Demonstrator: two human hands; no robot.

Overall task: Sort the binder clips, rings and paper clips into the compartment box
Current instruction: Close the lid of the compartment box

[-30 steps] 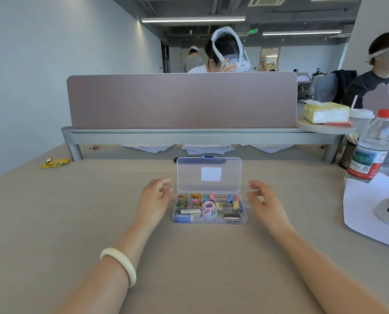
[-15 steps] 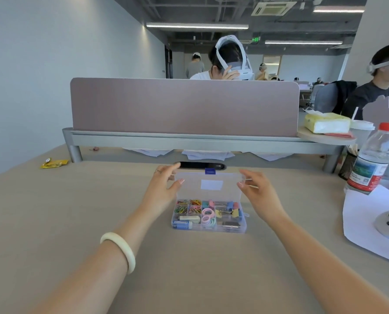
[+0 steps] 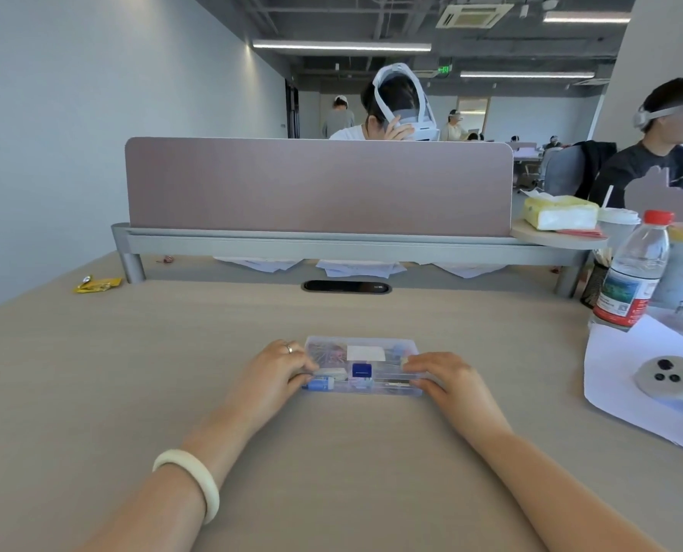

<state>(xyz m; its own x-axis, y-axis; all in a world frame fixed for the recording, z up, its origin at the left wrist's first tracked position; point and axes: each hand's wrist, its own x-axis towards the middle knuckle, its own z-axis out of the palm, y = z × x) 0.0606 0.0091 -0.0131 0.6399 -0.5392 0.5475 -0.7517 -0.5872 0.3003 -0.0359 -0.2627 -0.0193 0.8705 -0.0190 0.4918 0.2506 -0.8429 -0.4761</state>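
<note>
On the beige worktop (image 3: 133,392), the lid (image 3: 365,353) of the clear plastic compartment box (image 3: 387,386) has come down; my left hand (image 3: 278,370) and right hand (image 3: 445,376) pinch its ends shut. Sorting seems finished.

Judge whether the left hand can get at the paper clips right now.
Probably not. The lid lies shut over the box, covering the paper clips. The left hand grips the box's left end and would have to lift the lid first.

Desk (image 3: 172,372) with compartment box (image 3: 365,353), bottle (image 3: 630,272), paper (image 3: 618,372)
</note>
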